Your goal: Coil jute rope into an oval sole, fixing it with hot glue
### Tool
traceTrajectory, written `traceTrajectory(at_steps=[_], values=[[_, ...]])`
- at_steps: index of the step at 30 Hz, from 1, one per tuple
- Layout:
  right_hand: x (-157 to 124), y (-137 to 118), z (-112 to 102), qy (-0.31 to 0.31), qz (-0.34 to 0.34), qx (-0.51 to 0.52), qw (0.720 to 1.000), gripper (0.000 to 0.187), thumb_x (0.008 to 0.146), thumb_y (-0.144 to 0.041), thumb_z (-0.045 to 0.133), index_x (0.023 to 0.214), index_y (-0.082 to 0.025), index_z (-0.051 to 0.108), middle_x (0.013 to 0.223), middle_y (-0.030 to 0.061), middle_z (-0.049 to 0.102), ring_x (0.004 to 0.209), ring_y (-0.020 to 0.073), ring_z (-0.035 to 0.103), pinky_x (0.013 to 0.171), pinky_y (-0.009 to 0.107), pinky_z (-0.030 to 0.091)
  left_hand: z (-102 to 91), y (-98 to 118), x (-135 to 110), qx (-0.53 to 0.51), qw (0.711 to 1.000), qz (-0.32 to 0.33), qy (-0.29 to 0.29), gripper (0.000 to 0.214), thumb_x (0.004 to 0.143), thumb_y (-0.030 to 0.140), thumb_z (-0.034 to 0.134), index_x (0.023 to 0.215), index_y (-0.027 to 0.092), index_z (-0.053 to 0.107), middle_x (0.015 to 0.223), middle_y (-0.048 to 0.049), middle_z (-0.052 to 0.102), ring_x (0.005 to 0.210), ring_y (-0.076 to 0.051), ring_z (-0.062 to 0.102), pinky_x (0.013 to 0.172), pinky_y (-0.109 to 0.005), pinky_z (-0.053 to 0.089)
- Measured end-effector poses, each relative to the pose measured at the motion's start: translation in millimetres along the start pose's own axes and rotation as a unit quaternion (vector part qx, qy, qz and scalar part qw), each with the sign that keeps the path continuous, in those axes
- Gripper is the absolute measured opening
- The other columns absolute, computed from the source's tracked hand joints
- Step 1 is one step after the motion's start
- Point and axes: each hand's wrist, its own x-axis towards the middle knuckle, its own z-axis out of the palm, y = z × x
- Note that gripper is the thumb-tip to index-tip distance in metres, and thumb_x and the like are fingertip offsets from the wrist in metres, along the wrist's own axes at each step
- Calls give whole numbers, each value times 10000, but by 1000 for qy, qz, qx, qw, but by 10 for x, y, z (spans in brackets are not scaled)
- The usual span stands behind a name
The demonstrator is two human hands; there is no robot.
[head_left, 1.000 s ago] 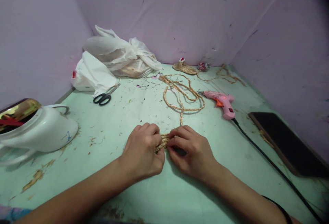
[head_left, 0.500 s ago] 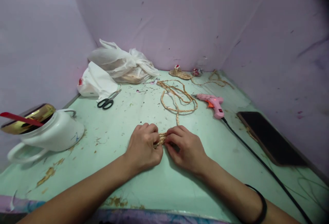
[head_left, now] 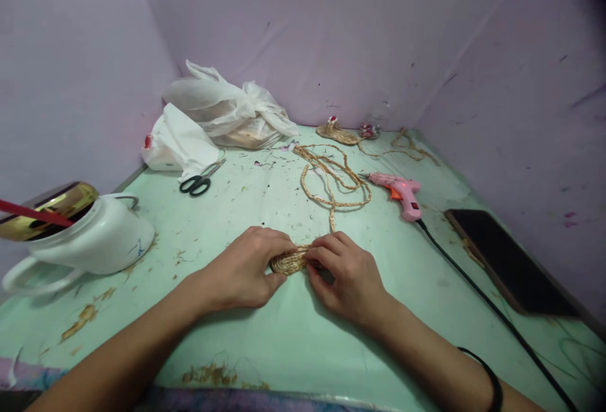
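Between my two hands is a flat oval coil of straw-coloured braided cord [head_left: 290,263], low over the table near its front. My left hand [head_left: 250,267] grips the coil's left end, fingers over the far edge and thumb on the near side. At the right end, my right hand [head_left: 348,273] pinches it with bent fingers that hide part of the coil. The loose braided cord [head_left: 332,213] runs away from my right hand to a looped heap [head_left: 338,178] further back. A pink glue gun [head_left: 396,191] lies right of the loops, a small light glowing on it.
Scissors with black handles [head_left: 196,185] lie at left, near a white tissue pack [head_left: 177,144] and a white plastic bag [head_left: 231,109]. A white mug [head_left: 101,241] stands far left. A phone [head_left: 509,260] and black cable [head_left: 466,279] lie right. A small woven slipper [head_left: 338,134] sits behind.
My left hand has shifted left and loosened its curl, uncovering more of the coil. My right hand keeps its pinch. The whole view has moved slightly.
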Motion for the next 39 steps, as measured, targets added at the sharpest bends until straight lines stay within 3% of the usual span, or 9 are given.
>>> traceTrajectory(at_steps=[6,17,22,23,25,28,32,35,39], values=[[-8,-18,-14,-5,0,-24,1000,145,793,-186,560,827,-180,702,819,56,684,757,203,558,608,307,462,166,80,0,51,998,-16,43,160,754,137,556,776,196,704,884,-60,686,836,-220,612,808,-401,450],[23,-28,43,19,9,-19,1000,115,764,-171,585,734,-196,693,755,36,695,716,183,556,578,282,441,308,88,44,70,991,-13,111,124,651,97,551,571,166,616,751,-55,633,745,-197,568,766,-400,431],[21,-44,19,10,-3,-19,1000,144,786,-142,562,769,-184,699,743,43,689,719,185,562,595,288,451,-10,-82,37,-99,995,-4,8,88,727,172,603,744,180,689,903,-51,678,818,-169,621,791,-329,482],[19,-42,18,10,-4,-17,1000,144,783,-137,563,777,-184,699,748,44,690,720,184,563,600,289,454,-111,-126,24,-140,990,-12,7,134,731,199,625,844,181,693,981,-58,681,887,-173,630,827,-324,483],[13,-34,20,14,-6,-13,1000,138,773,-134,570,784,-183,698,760,44,694,722,184,564,610,293,460,-289,-182,-7,-163,982,-43,82,147,747,198,611,871,171,683,1022,-67,679,956,-177,625,867,-322,473],[6,-29,28,15,-5,-11,1000,132,776,-146,572,780,-178,700,773,47,695,725,188,562,613,299,462,-375,-150,-41,-140,984,-52,93,126,743,171,612,845,167,686,929,-52,683,869,-161,628,806,-301,483],[10,-42,37,9,4,-4,1000,141,784,-154,569,797,-172,709,759,52,687,728,192,560,603,299,460,-131,16,-20,-60,997,-1,48,136,740,160,615,846,176,698,885,-53,677,849,-188,606,797,-350,474],[13,-25,36,19,2,3,1000,128,774,-153,577,782,-165,704,746,48,690,714,193,562,589,300,455,118,99,32,36,998,-16,53,139,724,170,615,841,174,691,909,-70,662,886,-238,581,819,-427,446],[1,47,18,20,-11,34,999,124,757,-124,585,792,-164,697,786,34,711,717,182,579,616,297,469,273,124,100,48,996,-42,69,114,719,149,581,797,168,662,869,-63,654,865,-229,582,790,-401,443]])
